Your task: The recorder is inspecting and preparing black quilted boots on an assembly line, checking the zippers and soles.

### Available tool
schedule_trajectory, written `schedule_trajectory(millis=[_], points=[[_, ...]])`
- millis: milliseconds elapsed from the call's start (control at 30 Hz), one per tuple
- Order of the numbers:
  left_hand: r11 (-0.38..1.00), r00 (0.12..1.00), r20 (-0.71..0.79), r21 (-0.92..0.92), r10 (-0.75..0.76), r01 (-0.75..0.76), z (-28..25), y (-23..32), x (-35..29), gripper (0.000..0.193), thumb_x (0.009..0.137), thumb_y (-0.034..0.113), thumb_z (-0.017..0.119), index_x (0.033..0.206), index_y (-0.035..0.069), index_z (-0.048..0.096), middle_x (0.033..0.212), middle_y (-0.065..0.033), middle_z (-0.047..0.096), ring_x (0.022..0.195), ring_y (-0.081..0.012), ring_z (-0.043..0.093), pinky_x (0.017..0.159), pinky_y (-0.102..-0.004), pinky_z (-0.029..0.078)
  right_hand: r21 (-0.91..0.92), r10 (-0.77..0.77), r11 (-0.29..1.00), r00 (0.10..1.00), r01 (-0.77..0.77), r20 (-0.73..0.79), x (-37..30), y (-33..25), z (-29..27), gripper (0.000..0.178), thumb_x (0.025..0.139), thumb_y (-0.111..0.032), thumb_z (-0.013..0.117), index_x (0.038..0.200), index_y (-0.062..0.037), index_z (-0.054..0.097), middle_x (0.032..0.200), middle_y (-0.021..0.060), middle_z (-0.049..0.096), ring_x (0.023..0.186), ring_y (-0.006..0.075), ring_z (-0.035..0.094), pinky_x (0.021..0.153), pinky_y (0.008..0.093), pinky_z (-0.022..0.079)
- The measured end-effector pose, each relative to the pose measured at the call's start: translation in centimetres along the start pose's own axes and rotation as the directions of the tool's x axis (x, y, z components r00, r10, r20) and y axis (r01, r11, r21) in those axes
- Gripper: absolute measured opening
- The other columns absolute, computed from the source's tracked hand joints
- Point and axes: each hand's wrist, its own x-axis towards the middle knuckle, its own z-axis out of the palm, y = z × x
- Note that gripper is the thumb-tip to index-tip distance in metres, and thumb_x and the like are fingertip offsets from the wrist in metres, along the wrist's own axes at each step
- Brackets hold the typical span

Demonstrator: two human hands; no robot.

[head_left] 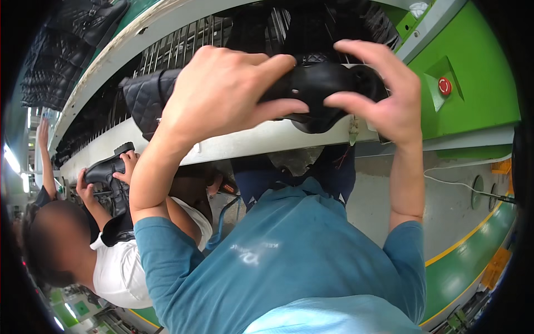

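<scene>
A black boot [320, 83] lies sideways across the pale front rail of the machine, its quilted shaft [146, 96] sticking out to the left. My left hand [222, 92] is wrapped over the boot from above, thumb on the near side and forefinger on the far side. Around the boot's right end curves my right hand [392, 92], its thumb and fingers wide apart. The thumb tip is close to the black leather; whether it touches, I cannot tell. My left hand covers the middle of the boot.
Behind the boot runs a rack of metal rods [178, 47] with more black boots. At right stands a green machine housing [478, 78] with a red button [444, 86]. On the left, a co-worker in a white shirt [123, 273] holds another black boot [114, 175]. Quilted boots [61, 61] are piled at far left.
</scene>
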Motion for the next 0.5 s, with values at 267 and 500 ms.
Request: schedule_trajectory(millis=[267, 500], points=[[0.993, 0.993, 0.114, -0.108, -0.033, 0.045, 0.3, -0.9, 1.4, 0.065, 0.088, 0.056, 0.088, 0.126, 0.005, 0.075, 0.077, -0.0168, 0.076, 0.07, -0.0365, 0.076, 0.063, -0.0418, 0.058, 0.909, 0.444, 0.417, 0.873, -0.004, -0.2, -3.2, 1.3, 10.8, 0.079, 0.118, -0.06, 0.035, 0.164, 0.0041, 0.04, 0.159, 0.0263, 0.057, 0.15, 0.0334, 0.055, 0.129, 0.0453, 0.039], [0.994, 0.973, 0.223, -0.073, -0.064, 0.083, 0.5, 0.8, 1.9, 0.067, 0.091, 0.059, 0.084, 0.122, 0.001, 0.07, 0.068, -0.0184, 0.071, 0.065, -0.0391, 0.075, 0.06, -0.0446, 0.058, 0.875, 0.433, 0.484, 0.864, 0.015, -0.255, -1.1, 0.0, 12.1, 0.069, 0.12, -0.054, 0.031, 0.154, 0.0025, 0.049, 0.147, 0.0233, 0.065, 0.14, 0.0286, 0.061, 0.125, 0.0429, 0.044]])
